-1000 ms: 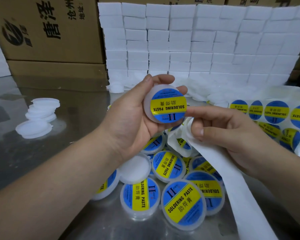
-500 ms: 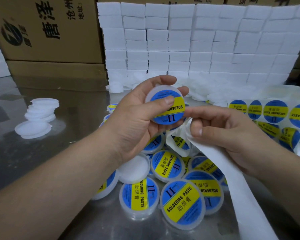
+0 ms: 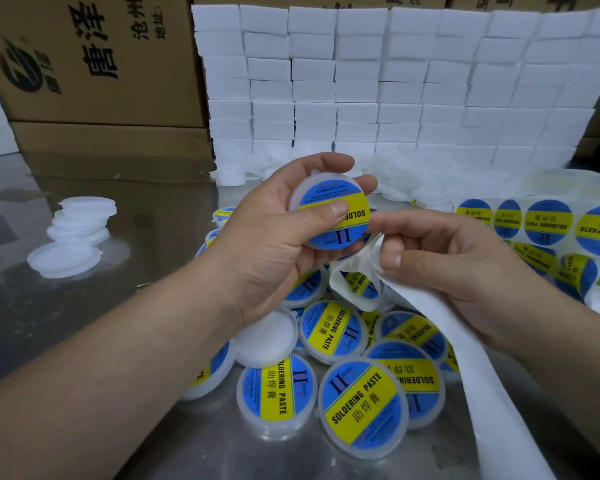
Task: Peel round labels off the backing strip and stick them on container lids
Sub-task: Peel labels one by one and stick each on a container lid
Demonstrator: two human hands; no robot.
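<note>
My left hand [image 3: 274, 230] holds a round white lid [image 3: 329, 213] above the table, its thumb pressing the blue and yellow "SOLDERING PASTE" label on it. Just to the right, my right hand [image 3: 440, 261] pinches the white backing strip [image 3: 492, 379], which trails down to the lower right. Its forefinger tip reaches the edge of the held lid. More unpeeled round labels [image 3: 548, 221] lie on the strip at the right. Several labelled lids [image 3: 361, 407] are heaped on the table below my hands, with one plain lid [image 3: 267, 337] among them.
A small stack of bare white lids [image 3: 80, 220] sits at the left on the shiny metal table [image 3: 66, 323]. Behind stand a wall of white blocks [image 3: 395, 88] and brown cartons [image 3: 94, 57]. Loose white lids [image 3: 236, 174] lie at the foot of the blocks.
My left thumb came across onto the label and slid along it, and the lid turned slightly. My right hand stayed holding the strip.
</note>
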